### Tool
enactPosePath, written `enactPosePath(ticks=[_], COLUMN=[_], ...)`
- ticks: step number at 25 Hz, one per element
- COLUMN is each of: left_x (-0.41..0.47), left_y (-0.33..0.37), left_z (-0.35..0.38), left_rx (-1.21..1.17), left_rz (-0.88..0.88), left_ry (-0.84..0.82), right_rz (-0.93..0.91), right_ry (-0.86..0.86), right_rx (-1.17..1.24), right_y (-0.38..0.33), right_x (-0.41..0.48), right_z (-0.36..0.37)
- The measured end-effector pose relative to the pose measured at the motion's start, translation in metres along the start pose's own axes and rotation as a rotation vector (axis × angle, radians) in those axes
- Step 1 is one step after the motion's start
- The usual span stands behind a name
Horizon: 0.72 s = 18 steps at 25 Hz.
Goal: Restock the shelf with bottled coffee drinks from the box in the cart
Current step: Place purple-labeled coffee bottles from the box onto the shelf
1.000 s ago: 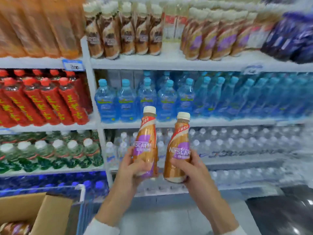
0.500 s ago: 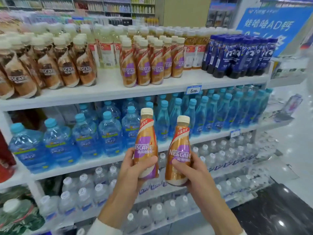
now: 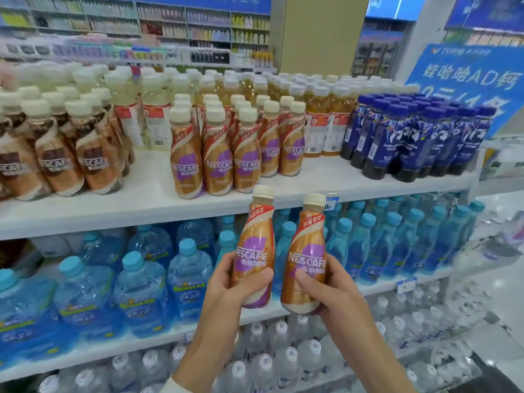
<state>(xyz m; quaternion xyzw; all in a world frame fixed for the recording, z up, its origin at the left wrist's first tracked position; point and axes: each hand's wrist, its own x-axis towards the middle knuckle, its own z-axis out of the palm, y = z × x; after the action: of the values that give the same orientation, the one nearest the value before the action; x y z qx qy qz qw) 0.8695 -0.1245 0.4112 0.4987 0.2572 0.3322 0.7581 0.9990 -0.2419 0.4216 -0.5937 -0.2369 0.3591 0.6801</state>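
Note:
My left hand (image 3: 226, 290) grips one gold and purple Nescafe coffee bottle (image 3: 256, 236) by its lower half. My right hand (image 3: 329, 290) grips a second matching coffee bottle (image 3: 307, 245) the same way. Both bottles stand upright side by side, just below the front edge of the top white shelf (image 3: 326, 177). On that shelf stands a group of the same gold and purple coffee bottles (image 3: 226, 154), with bare shelf in front of them. The box and the cart are out of view.
Brown-labelled Nescafe bottles (image 3: 71, 154) stand at the shelf's left, dark blue bottles (image 3: 411, 137) at its right, pale tea bottles (image 3: 323, 123) behind. Blue water bottles (image 3: 141, 279) fill the shelf below, clear capped bottles (image 3: 263, 364) the lowest one. A blue sign (image 3: 467, 80) hangs at the right.
My view has risen and swung right from the lower shelves and cart to the top shelf. Both hands have lifted the two bottles up toward its front edge.

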Motion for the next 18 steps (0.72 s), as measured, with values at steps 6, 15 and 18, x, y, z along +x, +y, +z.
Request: enactPosePath(ticks=[6, 15, 18], left_x=[0.061, 0.161, 0.166], left_y=[0.023, 0.028, 0.011], left_z=[0.041, 0.103, 0.118], left_rx=[0.213, 0.586, 0.701], left_rz=[0.249, 0.552, 0.611], left_ry=[0.073, 0.457, 0.574], right_rz=[-0.103, -0.288, -0.284], right_ry=[-0.111, -0.184, -0.216], right_rx=[-0.043, -0.083, -0.067], right_y=[-0.040, -0.092, -0.090], right_x=[0.071, 0.186, 0.207], right_z=[-0.017, -0.036, -0.046])
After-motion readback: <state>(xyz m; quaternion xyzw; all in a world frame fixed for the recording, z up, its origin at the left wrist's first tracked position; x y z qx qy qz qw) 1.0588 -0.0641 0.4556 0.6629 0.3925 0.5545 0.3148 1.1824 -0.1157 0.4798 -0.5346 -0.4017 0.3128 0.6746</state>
